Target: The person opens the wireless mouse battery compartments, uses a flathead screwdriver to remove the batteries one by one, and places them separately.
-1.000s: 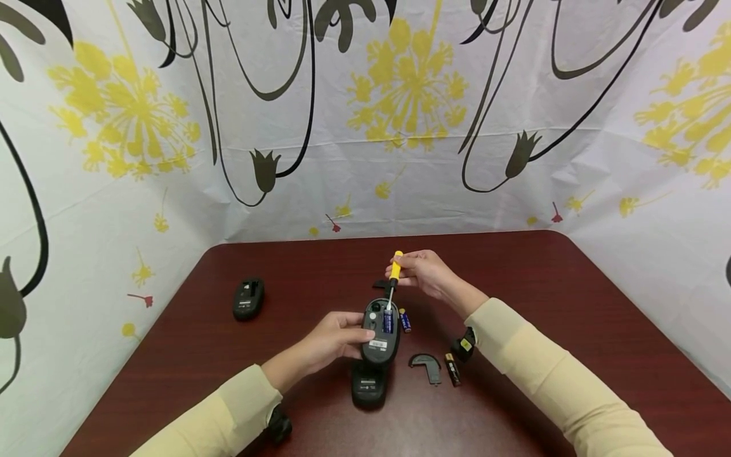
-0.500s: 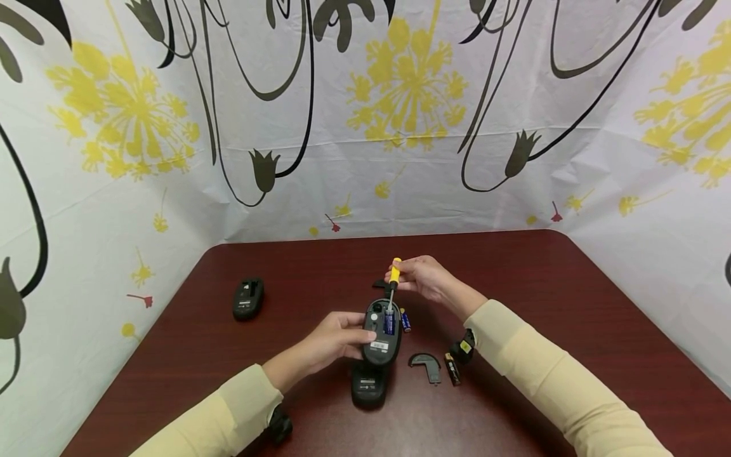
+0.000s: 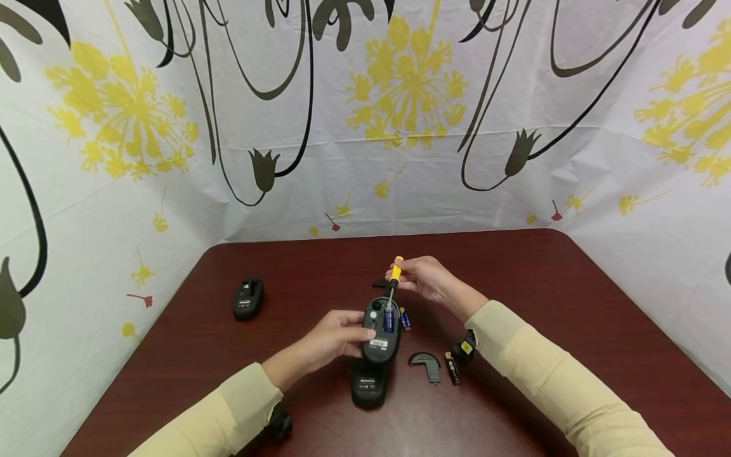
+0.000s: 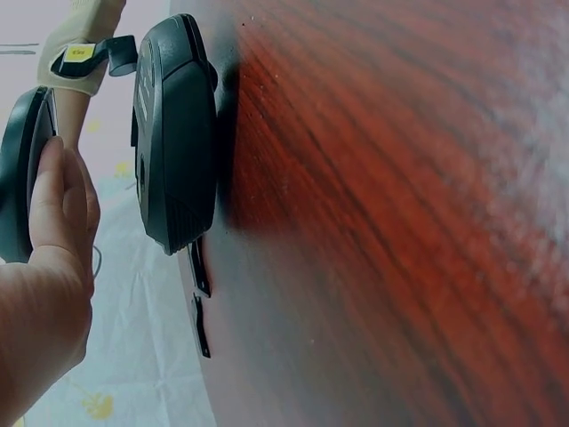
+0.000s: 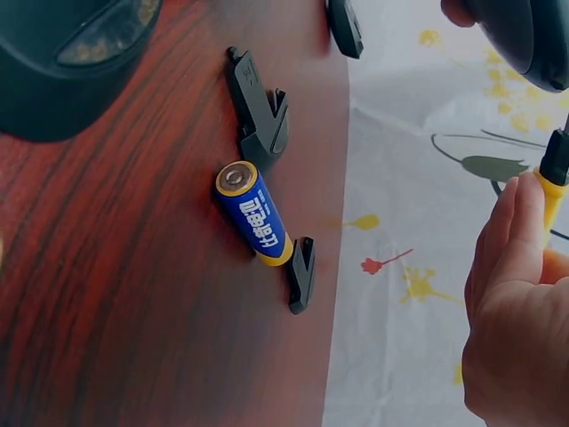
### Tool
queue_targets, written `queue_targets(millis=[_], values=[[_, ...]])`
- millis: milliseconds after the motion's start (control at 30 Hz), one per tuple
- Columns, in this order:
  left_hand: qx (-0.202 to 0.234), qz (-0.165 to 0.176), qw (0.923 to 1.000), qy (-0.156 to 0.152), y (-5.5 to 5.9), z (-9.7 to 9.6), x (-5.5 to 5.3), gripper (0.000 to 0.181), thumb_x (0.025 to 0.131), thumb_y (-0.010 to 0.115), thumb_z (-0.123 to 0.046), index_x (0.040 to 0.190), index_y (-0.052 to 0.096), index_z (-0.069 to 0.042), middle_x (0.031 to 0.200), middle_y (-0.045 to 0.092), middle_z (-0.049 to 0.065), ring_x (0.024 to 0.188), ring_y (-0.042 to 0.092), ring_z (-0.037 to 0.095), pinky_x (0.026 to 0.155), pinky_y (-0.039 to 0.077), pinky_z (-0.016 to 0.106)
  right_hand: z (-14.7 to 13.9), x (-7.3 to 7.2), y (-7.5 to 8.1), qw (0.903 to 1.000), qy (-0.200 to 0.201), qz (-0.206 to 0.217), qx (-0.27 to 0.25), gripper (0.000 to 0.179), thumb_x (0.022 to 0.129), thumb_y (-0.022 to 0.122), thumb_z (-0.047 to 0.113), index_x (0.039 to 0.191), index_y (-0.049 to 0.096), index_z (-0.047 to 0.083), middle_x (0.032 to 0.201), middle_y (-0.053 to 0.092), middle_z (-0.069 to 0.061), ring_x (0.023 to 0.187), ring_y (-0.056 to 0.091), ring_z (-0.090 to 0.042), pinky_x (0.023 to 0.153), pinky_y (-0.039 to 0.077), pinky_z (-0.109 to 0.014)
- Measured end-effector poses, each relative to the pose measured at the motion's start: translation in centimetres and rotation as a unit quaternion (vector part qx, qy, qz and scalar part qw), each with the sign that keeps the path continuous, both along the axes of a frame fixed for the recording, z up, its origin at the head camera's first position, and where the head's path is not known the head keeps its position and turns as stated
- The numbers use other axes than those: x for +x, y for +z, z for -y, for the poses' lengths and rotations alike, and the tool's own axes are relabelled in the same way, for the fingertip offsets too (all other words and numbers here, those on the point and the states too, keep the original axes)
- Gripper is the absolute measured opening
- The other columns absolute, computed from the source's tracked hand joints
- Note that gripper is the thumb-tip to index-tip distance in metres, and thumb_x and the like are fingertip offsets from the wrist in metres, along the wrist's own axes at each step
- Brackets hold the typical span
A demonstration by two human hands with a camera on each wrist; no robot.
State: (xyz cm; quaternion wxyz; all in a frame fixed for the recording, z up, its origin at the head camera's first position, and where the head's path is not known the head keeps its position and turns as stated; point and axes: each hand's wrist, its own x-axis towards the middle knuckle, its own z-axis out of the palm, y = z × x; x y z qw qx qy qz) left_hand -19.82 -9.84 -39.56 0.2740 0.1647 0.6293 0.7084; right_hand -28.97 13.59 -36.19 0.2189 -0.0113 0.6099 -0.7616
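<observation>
In the head view my left hand (image 3: 337, 335) grips a dark computer mouse (image 3: 379, 353) by its side, underside facing up, thumb on top. Its battery slot lies uncovered with a blue battery (image 3: 389, 321) inside. My right hand (image 3: 427, 278) pinches the yellow handle of a screwdriver (image 3: 396, 273). The metal shaft points down, its tip at the far end of that battery. Below the held mouse a second black mouse (image 3: 368, 387) lies on the table, partly hidden by it. A loose blue battery (image 5: 253, 213) with yellow ends lies beside a black cover piece (image 5: 260, 116).
A third black mouse (image 3: 248, 299) lies upside down at the table's left. Near the right forearm are a grey curved battery cover (image 3: 427, 367) and a black-and-gold battery (image 3: 452, 369). Patterned white cloth (image 3: 411, 197) hangs around the table (image 3: 308, 273).
My right hand and the screwdriver have dipped slightly since a second ago, with the tip staying at the battery slot. My left hand and the mouse are nearly still.
</observation>
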Motion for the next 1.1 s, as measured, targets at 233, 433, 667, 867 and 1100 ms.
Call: queue_targets(millis=[233,433,667,867,1100], values=[[0.002,-0.002,1.0,0.002,0.0,0.0,0.0,0.05,0.093,0.062,-0.008,0.136,0.046,0.013,0.117,0.064,0.022,0.095,0.067,0.023,0.083,0.055,0.043,-0.2,0.2,0.2,0.9998,-0.014,-0.017,-0.006,0.037,0.104,0.047,0.015,0.132,0.046,-0.009,0.1,0.068,-0.014,0.089,0.069,-0.016,0.079,0.055,-0.028],[0.002,-0.001,1.0,0.002,0.0,0.0,-0.1,0.051,0.092,0.062,-0.008,0.136,0.046,0.013,0.117,0.064,0.022,0.096,0.067,0.023,0.083,0.055,0.043,-0.4,0.5,0.9,0.9976,-0.035,-0.059,-0.011,0.038,0.103,0.049,0.017,0.132,0.046,-0.009,0.105,0.067,-0.014,0.092,0.068,-0.017,0.08,0.055,-0.028],[0.006,-0.002,1.0,0.002,-0.1,0.0,-0.2,0.051,0.092,0.063,-0.008,0.135,0.047,0.013,0.117,0.064,0.023,0.098,0.067,0.024,0.083,0.055,0.043,-0.7,1.0,1.8,0.9938,-0.043,-0.101,-0.02,0.039,0.101,0.054,0.017,0.13,0.048,-0.008,0.112,0.066,-0.019,0.094,0.069,-0.018,0.081,0.055,-0.031],[0.007,0.0,1.0,-0.001,-0.1,-0.1,-0.1,0.051,0.092,0.063,-0.008,0.136,0.046,0.013,0.117,0.064,0.023,0.095,0.067,0.022,0.082,0.056,0.041,-0.7,0.8,1.5,0.9965,-0.03,-0.076,-0.015,0.04,0.103,0.05,0.016,0.133,0.045,-0.009,0.111,0.066,-0.019,0.093,0.069,-0.018,0.082,0.055,-0.032],[0.007,0.006,1.0,0.003,-0.2,-0.2,0.0,0.05,0.092,0.063,-0.007,0.135,0.046,0.014,0.115,0.065,0.023,0.093,0.068,0.022,0.081,0.056,0.041,-0.8,0.6,0.5,0.9985,-0.027,-0.047,0.006,0.04,0.104,0.048,0.018,0.134,0.045,-0.008,0.101,0.068,-0.011,0.092,0.069,-0.016,0.088,0.051,-0.034]])
